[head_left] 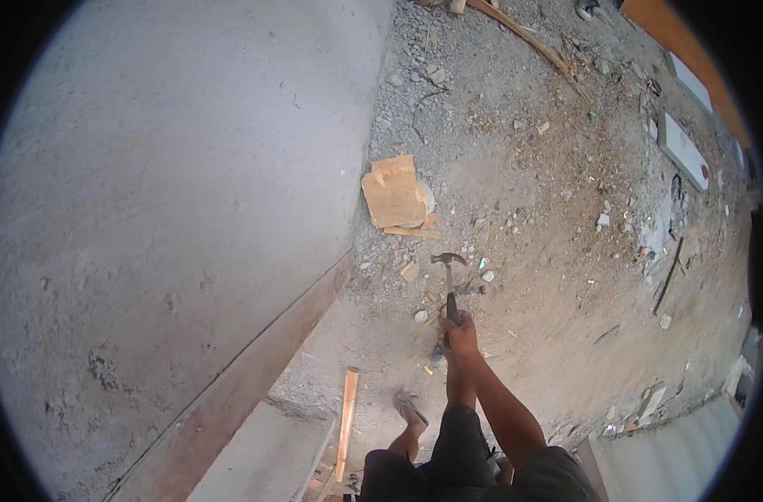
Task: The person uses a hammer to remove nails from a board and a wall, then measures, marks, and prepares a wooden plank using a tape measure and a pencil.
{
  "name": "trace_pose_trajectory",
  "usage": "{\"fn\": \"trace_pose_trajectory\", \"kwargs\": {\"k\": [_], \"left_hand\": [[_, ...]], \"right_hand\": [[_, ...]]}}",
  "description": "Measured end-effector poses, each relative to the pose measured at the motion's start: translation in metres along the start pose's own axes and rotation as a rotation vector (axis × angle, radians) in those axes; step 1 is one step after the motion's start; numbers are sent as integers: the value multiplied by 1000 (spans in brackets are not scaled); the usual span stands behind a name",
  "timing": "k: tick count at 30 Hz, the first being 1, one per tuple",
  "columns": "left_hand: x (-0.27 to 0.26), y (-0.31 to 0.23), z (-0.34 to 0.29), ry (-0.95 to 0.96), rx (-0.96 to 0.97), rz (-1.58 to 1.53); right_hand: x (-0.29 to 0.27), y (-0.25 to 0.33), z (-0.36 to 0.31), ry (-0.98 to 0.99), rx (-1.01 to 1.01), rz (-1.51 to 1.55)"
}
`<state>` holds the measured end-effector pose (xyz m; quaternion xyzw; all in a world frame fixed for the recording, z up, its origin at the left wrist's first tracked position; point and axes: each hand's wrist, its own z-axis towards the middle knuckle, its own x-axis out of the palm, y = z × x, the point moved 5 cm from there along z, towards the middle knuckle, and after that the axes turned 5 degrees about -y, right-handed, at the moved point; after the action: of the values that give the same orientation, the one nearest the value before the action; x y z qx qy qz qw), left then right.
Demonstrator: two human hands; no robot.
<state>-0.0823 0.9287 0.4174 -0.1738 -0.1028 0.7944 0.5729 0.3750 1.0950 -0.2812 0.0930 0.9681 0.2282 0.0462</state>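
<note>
My right hand (461, 333) is closed around the dark handle of a claw hammer (450, 282). The hammer points away from me, its metal head and curved claw uppermost in the picture, above the gravelly ground. My right forearm reaches in from the lower right, over my legs. Just beyond the hammer head lie a broken piece of plywood (394, 197) and a thin wood strip (412, 233). A pale round object shows partly from under the plywood. My left hand is out of the picture.
A grey concrete wall (189, 167) rises on the left, with a ledge along its base. A wooden board (347, 422) lies near my sandalled left foot (410, 410). Stones and scraps litter the dirt. White blocks (684, 151) lie far right; a long wood piece (528, 35) lies at the top.
</note>
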Motion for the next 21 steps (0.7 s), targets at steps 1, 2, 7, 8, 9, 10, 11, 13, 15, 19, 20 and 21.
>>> {"fn": "trace_pose_trajectory", "kwargs": {"k": [1,2,7,8,9,10,11,13,15,19,20,21], "left_hand": [[22,-18,-17,-30,3,20],[42,-31,-36,-78,1,22],[64,-66,-38,-285,-304,-187],[57,-61,-34,-304,-347,-158],[63,-68,-35,-276,-334,-211],[58,-66,-31,-216,-305,-262],[62,-57,-43,-189,-235,-167],[99,-63,-78,-101,-251,-319],[84,-43,-72,-35,-219,-351],[66,-64,-40,-33,-101,-250],[62,-69,-36,-59,-54,-219],[61,-72,-34,-81,-9,-188]], "right_hand": [[10,28,-45,127,-13,-32],[23,68,-82,255,-51,-58],[60,285,-323,298,-940,-586],[64,308,-366,281,-1184,-497],[63,324,-402,263,-1417,-394],[73,331,-427,425,-1251,-255],[70,343,-453,546,-1090,-154],[73,357,-498,658,-920,-114],[100,348,-577,788,-895,-113],[124,349,-659,764,-1298,-102],[126,352,-677,748,-1473,-108],[128,353,-692,728,-1645,-113]]}}
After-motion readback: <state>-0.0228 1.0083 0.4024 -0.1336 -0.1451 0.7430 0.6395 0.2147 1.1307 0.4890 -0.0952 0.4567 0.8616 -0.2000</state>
